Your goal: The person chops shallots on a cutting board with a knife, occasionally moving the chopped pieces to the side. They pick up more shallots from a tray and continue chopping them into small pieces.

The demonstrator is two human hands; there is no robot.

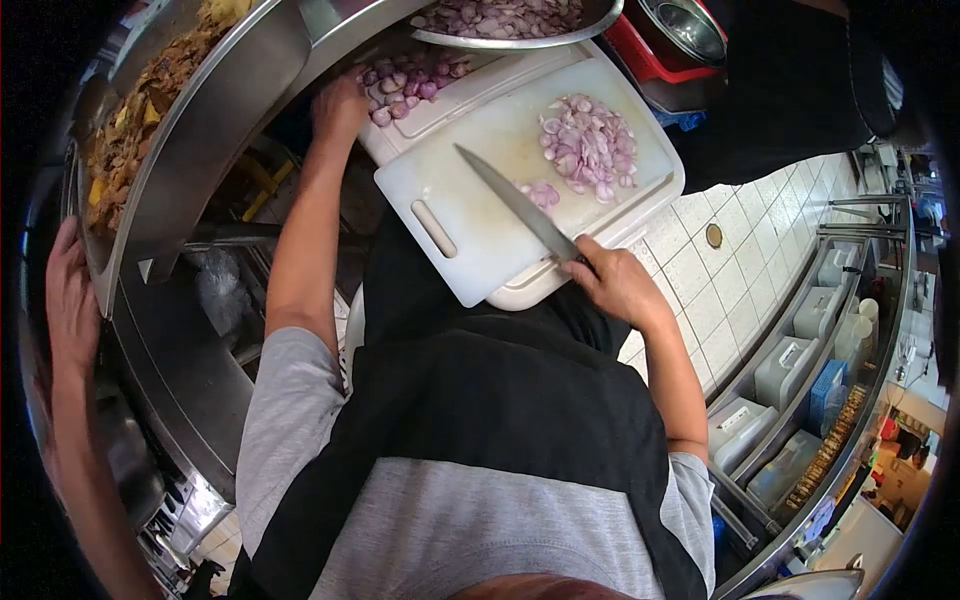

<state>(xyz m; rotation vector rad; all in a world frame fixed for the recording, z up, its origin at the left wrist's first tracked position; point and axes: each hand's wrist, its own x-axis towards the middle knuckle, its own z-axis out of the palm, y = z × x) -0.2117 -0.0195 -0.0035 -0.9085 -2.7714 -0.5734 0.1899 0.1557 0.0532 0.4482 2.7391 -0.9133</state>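
Note:
My right hand (618,281) is closed round the handle of a kitchen knife (510,200), whose blade lies slantwise over a white cutting board (410,195). Beyond the blade is a heap of sliced shallots (590,150), with a smaller bunch of slices (540,192) right beside the knife. My left hand (341,106) is at the near-left edge of a pile of whole peeled shallots (410,85); its fingers are mostly hidden, so their grip cannot be made out. The board rests on a white plastic lid or box (525,290).
A metal bowl of sliced shallots (510,42) stands beyond the board. At the left, a steel tray (215,105) holds brown cooked food, and another person's hand (72,300) touches its side. A red container (645,55) and a person in black (780,90) are at the upper right.

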